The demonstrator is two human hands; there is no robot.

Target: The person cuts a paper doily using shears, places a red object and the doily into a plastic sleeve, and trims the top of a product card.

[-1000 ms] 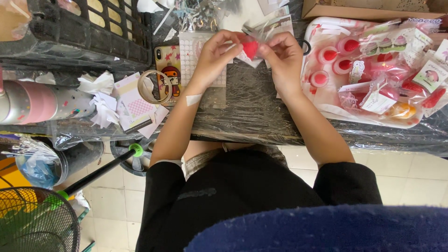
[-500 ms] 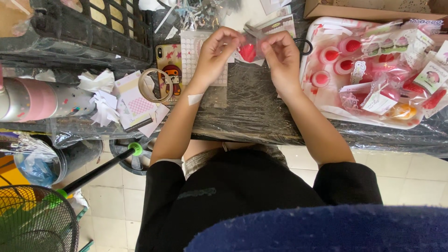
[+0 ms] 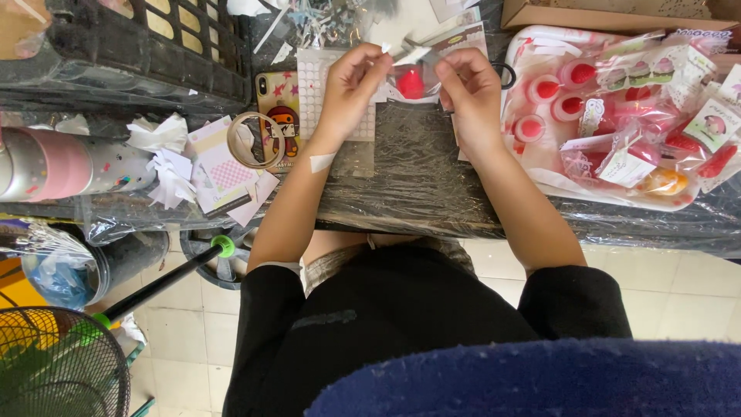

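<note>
Over the plastic-covered table (image 3: 417, 193), both hands pinched shut on a small clear packet (image 3: 409, 73) holding something red, perhaps a toy. Left hand (image 3: 351, 81) and right hand (image 3: 467, 89) gripped its top edge; it looked light, flimsy, slippery.

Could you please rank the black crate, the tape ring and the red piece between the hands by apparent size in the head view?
1. black crate
2. tape ring
3. red piece, partly hidden by its clear bag
</note>
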